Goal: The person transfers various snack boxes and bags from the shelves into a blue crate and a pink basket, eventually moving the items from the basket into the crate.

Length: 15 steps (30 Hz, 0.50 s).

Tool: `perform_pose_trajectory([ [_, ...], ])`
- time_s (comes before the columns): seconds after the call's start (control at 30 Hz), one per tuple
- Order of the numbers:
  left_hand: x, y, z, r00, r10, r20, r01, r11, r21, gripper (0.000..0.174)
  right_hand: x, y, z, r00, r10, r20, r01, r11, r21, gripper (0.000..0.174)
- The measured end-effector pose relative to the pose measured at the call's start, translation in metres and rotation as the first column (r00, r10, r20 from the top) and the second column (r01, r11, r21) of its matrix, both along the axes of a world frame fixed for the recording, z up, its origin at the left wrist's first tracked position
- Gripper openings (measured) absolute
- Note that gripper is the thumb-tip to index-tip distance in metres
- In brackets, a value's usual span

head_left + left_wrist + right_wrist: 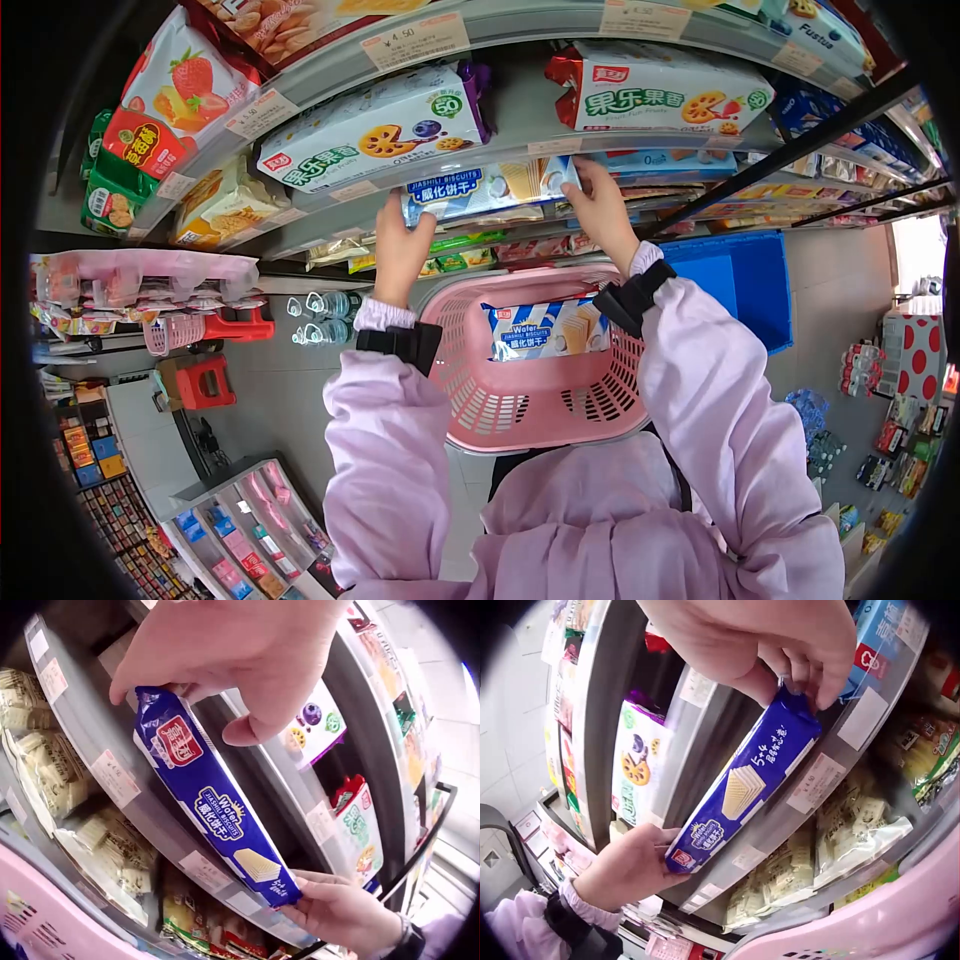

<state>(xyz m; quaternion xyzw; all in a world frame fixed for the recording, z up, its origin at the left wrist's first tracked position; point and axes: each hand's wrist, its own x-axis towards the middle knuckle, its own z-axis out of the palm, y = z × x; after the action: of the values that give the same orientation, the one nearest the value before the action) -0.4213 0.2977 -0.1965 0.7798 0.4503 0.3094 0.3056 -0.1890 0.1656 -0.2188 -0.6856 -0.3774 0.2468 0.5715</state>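
A blue and white pack of wafer biscuits stretches between both hands at the front of a shelf. My left hand holds its left end, thumb on the front side. At the other end, my right hand pinches the crimped wrapper, seen closely in the right wrist view. The pack's narrow blue side shows in the wrist views. Below the hands is a pink basket with another wafer pack lying inside it.
White fruit-biscuit packs stand on the shelf above, behind a grey price-tag edge. Bagged snacks fill a lower shelf. A blue crate is at the right. Water bottles and a red stool stand on the left.
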Motion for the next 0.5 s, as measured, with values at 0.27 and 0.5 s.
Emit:
perform_pose_trajectory([
  [0.27,0.017,0.038,-0.037,0.996,-0.031,-0.085,0.029,0.999,-0.022,0.041,0.016,0.032,-0.012,0.977,-0.014,0.213,0.044,0.990,-0.135,0.025],
  [0.5,0.031,0.037,-0.015,0.997,-0.061,0.039,0.066,0.987,-0.145,0.031,0.016,0.044,-0.023,0.936,-0.056,0.347,0.085,0.994,-0.070,0.024],
])
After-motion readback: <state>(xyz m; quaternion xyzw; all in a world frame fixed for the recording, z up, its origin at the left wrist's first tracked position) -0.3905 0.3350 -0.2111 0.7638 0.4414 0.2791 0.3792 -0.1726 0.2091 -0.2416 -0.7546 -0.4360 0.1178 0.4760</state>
